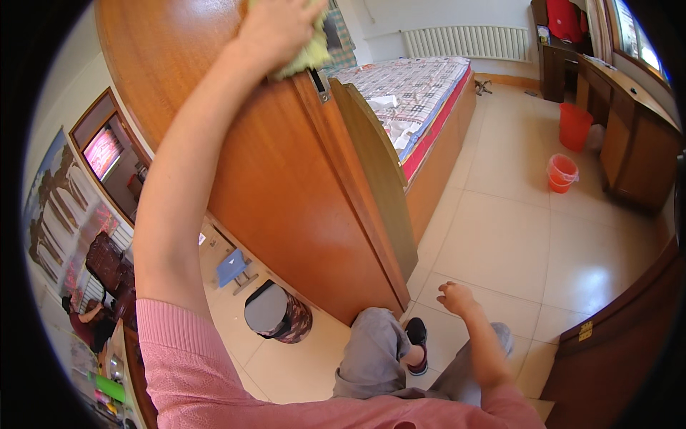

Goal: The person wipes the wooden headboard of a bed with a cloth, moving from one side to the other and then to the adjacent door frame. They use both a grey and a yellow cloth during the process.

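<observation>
My left hand (277, 32) is raised high, closed over a yellow-green cloth (309, 58) that lies against the upper part of an orange-brown wooden panel (286, 186), which looks like a door. A metal latch plate (319, 86) sits in the panel's edge, just below the cloth. Low on my other side, my right hand (459, 297) hangs in the air in front of my legs. Its fingers are loosely bent and apart, with nothing in them. The top edge of the picture cuts off part of the left hand.
Beyond the panel stands a bed (429, 79) with a plaid cover. Two red buckets, one nearer (562, 174), stand by a wooden desk (629, 129). A round bin (279, 312) is at lower left. A dark door (622, 343) with a hinge is at right. Another person (89, 322) sits far left.
</observation>
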Motion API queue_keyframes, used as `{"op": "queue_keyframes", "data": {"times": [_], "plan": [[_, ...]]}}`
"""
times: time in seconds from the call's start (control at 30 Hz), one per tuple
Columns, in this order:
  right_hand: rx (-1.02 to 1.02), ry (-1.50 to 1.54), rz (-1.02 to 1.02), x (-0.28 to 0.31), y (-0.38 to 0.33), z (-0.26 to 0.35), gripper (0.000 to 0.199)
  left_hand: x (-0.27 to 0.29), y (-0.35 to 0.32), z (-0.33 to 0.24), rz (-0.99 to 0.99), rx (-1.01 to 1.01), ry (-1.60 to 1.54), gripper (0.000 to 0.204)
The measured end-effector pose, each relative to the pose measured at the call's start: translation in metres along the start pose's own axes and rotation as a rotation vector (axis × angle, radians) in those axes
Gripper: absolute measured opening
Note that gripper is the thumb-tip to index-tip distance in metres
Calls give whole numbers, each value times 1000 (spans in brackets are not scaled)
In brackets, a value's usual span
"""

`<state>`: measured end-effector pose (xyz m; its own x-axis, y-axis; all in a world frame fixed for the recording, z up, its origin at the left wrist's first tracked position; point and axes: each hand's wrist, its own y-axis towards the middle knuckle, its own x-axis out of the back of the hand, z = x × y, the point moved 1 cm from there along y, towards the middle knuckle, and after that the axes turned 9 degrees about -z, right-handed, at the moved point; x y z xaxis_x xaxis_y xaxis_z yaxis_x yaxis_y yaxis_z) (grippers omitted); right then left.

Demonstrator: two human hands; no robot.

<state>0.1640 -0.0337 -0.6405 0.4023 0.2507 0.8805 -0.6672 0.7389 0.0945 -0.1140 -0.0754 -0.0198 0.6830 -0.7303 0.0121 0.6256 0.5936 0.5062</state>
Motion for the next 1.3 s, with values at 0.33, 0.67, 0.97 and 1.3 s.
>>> {"op": "queue_keyframes", "data": {"times": [0.33, 0.67, 0.97, 1.3], "plan": [[-27, -28, 7, 12, -19, -1, 34, 76, -95, -90, 168, -196, -221, 56], [-27, -8, -22, 20, -39, -13, 28, 159, -110, 36, -39, 203, 197, 55], [-106, -10, -78, 38, -69, -20, 29, 156, -228, -147, -181, 690, -163, 62], [-174, -34, -63, 48, -91, -43, 27, 171, -334, -297, 75, 1108, -619, 55]]}}
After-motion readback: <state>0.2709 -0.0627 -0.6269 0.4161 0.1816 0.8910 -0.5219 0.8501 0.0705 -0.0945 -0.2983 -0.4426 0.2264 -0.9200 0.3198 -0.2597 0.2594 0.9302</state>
